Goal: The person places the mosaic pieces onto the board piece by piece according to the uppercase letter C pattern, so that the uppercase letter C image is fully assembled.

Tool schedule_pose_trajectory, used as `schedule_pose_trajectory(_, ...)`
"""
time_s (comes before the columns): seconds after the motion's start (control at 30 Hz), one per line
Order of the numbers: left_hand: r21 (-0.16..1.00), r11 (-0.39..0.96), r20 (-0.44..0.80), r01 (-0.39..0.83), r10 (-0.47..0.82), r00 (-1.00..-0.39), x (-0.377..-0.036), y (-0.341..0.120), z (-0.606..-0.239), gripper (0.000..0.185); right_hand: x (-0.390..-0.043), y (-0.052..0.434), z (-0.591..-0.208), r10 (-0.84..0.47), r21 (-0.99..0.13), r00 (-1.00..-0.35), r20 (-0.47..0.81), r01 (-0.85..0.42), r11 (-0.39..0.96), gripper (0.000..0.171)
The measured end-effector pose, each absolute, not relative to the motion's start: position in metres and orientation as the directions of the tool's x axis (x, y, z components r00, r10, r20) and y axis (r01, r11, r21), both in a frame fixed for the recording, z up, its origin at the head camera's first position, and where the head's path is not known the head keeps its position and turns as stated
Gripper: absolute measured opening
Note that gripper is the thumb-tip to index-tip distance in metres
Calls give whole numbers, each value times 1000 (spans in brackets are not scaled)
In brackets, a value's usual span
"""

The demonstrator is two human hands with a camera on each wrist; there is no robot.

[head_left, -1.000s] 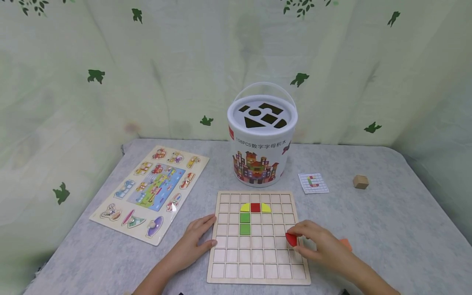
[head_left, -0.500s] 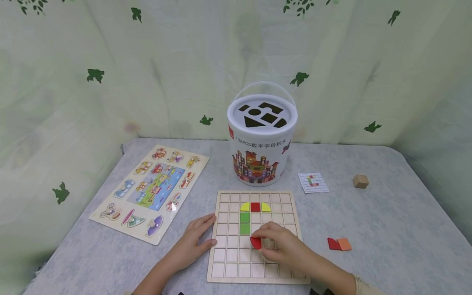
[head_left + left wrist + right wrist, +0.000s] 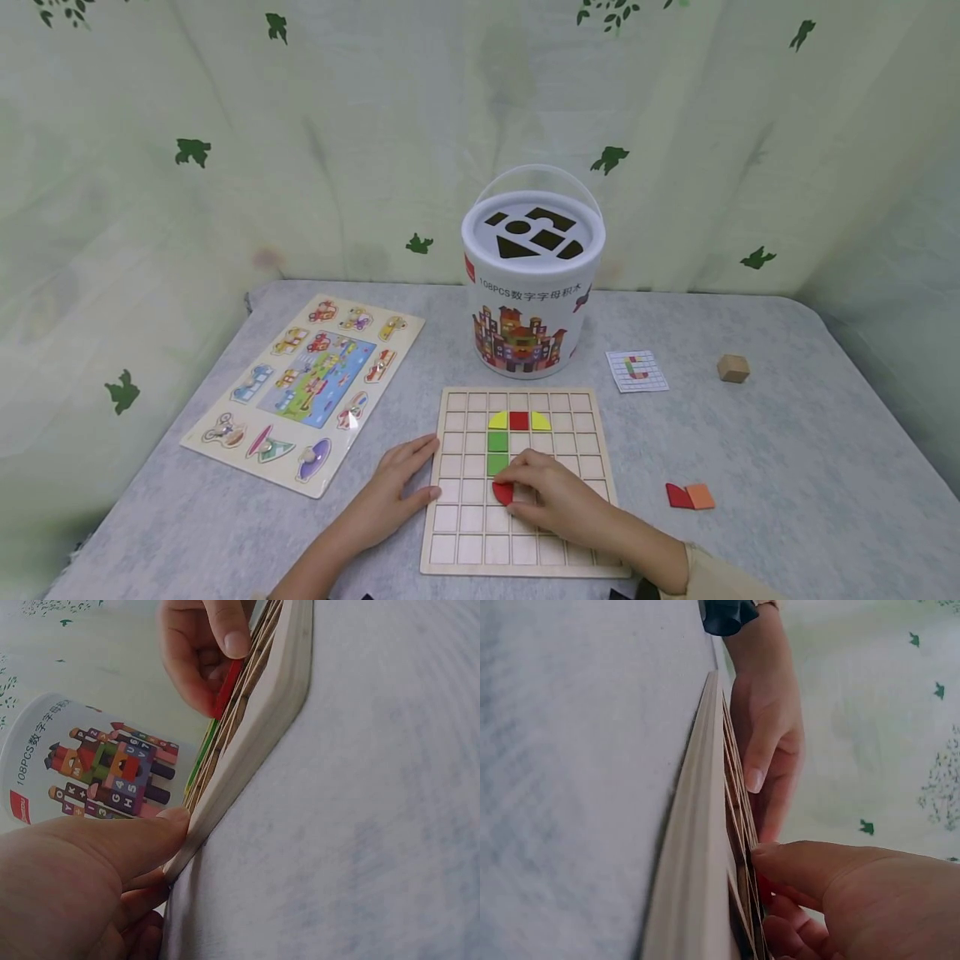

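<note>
A pale wooden grid board (image 3: 471, 550) lies in the middle of the table. My right hand (image 3: 558, 493) pinches a red quarter-round tile (image 3: 502, 494) between thumb and fingers, right at the cell below the lower green square tile (image 3: 497, 464). Another green square tile (image 3: 497, 442) sits above that one. Along the row over them are a red square tile (image 3: 519, 421) and yellow quarter-round tiles (image 3: 541, 422) on either side. My left hand (image 3: 393, 492) rests against the board's left edge with thumb and fingertips; its thumb (image 3: 150, 844) touches the rim in the left wrist view.
Right of the board lie a red tile (image 3: 679, 497) and an orange square tile (image 3: 701, 497). Behind are a pattern card (image 3: 637, 372), a wooden cube (image 3: 733, 368) and a white block bucket (image 3: 528, 325). A vehicle puzzle board (image 3: 247, 425) lies at left.
My right hand has carried the red quarter-round tile leftward from the board's right edge to the cell under the green squares. My left hand has stayed at the edge.
</note>
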State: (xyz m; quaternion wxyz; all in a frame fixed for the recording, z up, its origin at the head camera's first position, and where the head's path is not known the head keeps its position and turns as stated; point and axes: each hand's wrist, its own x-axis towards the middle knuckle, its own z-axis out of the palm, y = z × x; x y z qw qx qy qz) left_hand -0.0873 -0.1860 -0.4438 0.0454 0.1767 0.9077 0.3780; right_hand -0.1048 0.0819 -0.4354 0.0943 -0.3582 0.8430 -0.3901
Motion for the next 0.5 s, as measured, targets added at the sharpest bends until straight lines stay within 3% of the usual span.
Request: schedule_pose_trajectory(0.5, 697, 652, 59, 298, 362, -930, -87, -186, -442, 63, -106, 77, -440, -624, -742, -771, 131, -493, 454, 21)
